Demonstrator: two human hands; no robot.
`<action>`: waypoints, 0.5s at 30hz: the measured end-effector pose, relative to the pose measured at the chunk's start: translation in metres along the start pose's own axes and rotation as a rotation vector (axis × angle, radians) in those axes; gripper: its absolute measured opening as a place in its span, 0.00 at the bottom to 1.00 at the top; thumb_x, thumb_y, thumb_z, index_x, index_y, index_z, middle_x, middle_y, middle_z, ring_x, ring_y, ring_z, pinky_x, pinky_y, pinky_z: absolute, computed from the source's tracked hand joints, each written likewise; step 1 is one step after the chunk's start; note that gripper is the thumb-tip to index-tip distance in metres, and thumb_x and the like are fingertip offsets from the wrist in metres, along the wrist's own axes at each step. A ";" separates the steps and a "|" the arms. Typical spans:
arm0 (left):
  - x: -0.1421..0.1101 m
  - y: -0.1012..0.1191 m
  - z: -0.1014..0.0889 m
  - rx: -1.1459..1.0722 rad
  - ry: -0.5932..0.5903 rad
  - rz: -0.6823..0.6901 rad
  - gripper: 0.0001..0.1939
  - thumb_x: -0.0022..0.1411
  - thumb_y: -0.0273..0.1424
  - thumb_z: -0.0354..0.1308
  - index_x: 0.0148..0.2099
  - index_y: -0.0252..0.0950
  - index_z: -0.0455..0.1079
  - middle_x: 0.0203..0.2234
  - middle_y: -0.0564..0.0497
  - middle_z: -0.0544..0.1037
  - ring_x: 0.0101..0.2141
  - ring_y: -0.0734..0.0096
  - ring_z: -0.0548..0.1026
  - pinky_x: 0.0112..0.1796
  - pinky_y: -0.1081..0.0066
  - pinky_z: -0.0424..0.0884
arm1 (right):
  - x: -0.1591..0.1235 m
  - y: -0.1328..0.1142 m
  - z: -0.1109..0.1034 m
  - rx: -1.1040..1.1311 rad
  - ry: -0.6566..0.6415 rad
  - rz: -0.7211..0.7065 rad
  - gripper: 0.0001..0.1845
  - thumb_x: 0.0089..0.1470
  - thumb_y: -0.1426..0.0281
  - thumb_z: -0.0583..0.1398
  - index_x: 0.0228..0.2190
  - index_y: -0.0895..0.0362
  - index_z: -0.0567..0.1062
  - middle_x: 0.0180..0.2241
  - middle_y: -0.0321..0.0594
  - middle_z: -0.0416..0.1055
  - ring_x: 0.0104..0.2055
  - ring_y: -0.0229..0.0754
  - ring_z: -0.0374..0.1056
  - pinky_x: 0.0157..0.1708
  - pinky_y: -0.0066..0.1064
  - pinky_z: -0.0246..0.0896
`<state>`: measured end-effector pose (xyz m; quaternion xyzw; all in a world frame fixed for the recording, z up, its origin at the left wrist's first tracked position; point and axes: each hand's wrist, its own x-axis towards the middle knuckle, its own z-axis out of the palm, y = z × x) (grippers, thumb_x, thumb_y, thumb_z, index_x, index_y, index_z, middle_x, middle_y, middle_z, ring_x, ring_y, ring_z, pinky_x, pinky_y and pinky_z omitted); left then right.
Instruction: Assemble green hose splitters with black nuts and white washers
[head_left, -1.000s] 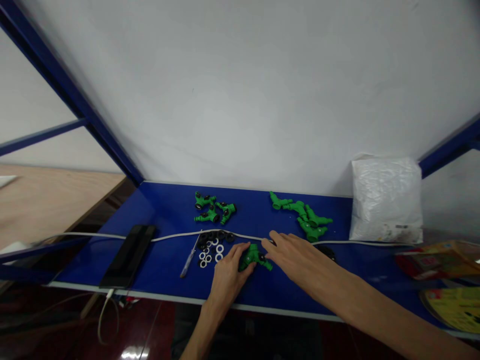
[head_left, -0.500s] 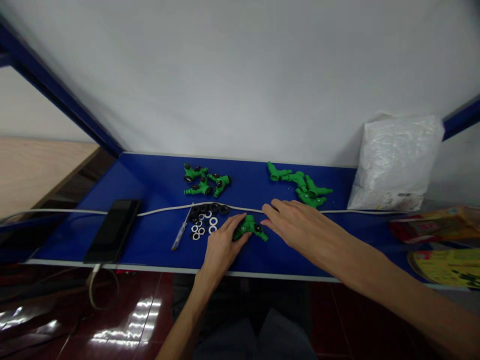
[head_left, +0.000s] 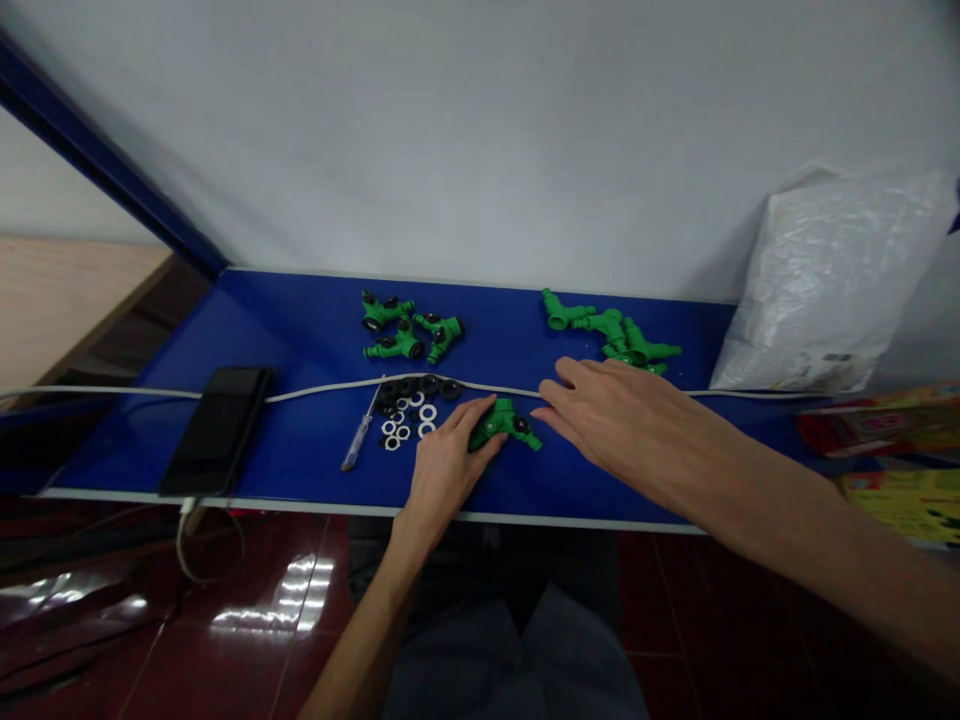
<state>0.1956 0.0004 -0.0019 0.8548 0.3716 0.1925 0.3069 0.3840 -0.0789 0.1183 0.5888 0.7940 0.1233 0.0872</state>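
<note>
My left hand [head_left: 448, 455] grips a green Y-shaped hose splitter [head_left: 496, 425] just above the blue shelf; a black knob shows on its right branch. To the right of it hovers my right hand [head_left: 611, 408], apart from the splitter, with fingers curled toward the thumb. Whatever those fingers may hold is hidden. Left of my left hand lie white rings [head_left: 396, 432] and black rings [head_left: 430, 384], beside a screwdriver [head_left: 358, 440] with a clear handle. Green splitters with black knobs [head_left: 402, 343] lie at the back left, and plainer green splitters [head_left: 606, 325] behind my right hand.
A white cable [head_left: 330, 386] runs across the blue shelf [head_left: 300, 320]. At the left lies a black phone [head_left: 217, 430] with a cord plugged in. A white plastic package [head_left: 825, 280] leans against the wall at right, near red and yellow packets [head_left: 885, 420].
The camera view has tilted down. My right hand has drawn slightly away from the splitter to the right, while my left hand keeps its hold.
</note>
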 end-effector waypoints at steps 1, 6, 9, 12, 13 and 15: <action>0.000 -0.001 0.000 0.002 0.003 0.006 0.24 0.69 0.35 0.61 0.65 0.45 0.66 0.60 0.53 0.76 0.53 0.63 0.79 0.54 0.67 0.74 | 0.001 -0.001 -0.003 -0.005 0.003 0.008 0.05 0.66 0.69 0.57 0.37 0.57 0.73 0.34 0.44 0.73 0.33 0.47 0.72 0.33 0.35 0.59; 0.000 -0.001 0.000 0.032 -0.010 0.017 0.24 0.70 0.36 0.61 0.65 0.45 0.65 0.60 0.53 0.75 0.52 0.62 0.79 0.53 0.66 0.74 | -0.007 0.001 -0.001 0.099 -0.063 0.028 0.13 0.65 0.72 0.57 0.51 0.57 0.70 0.37 0.42 0.74 0.28 0.41 0.69 0.27 0.31 0.54; 0.001 0.001 0.000 0.051 -0.007 0.010 0.23 0.69 0.36 0.61 0.65 0.45 0.66 0.60 0.53 0.76 0.52 0.62 0.79 0.52 0.65 0.75 | -0.013 0.003 0.003 0.130 -0.068 0.033 0.16 0.65 0.75 0.56 0.54 0.57 0.69 0.41 0.44 0.75 0.30 0.41 0.70 0.28 0.30 0.56; 0.002 0.002 -0.001 0.057 0.007 0.016 0.24 0.68 0.35 0.62 0.64 0.44 0.66 0.59 0.53 0.77 0.51 0.61 0.80 0.50 0.64 0.76 | -0.012 -0.002 -0.005 0.072 -0.043 0.050 0.16 0.63 0.78 0.56 0.52 0.59 0.70 0.46 0.49 0.75 0.39 0.47 0.72 0.35 0.34 0.62; 0.003 0.003 -0.002 0.057 0.008 0.017 0.24 0.68 0.35 0.62 0.64 0.43 0.67 0.58 0.53 0.77 0.51 0.60 0.80 0.49 0.64 0.76 | -0.009 -0.005 -0.011 0.052 -0.056 0.065 0.15 0.62 0.79 0.56 0.50 0.60 0.72 0.48 0.51 0.74 0.41 0.49 0.73 0.37 0.36 0.63; 0.004 0.004 -0.002 0.053 0.006 0.022 0.23 0.68 0.35 0.62 0.63 0.42 0.67 0.58 0.53 0.77 0.50 0.59 0.80 0.47 0.63 0.77 | 0.000 -0.012 -0.025 0.014 -0.087 0.119 0.13 0.60 0.82 0.56 0.44 0.61 0.74 0.45 0.52 0.75 0.40 0.51 0.73 0.37 0.38 0.63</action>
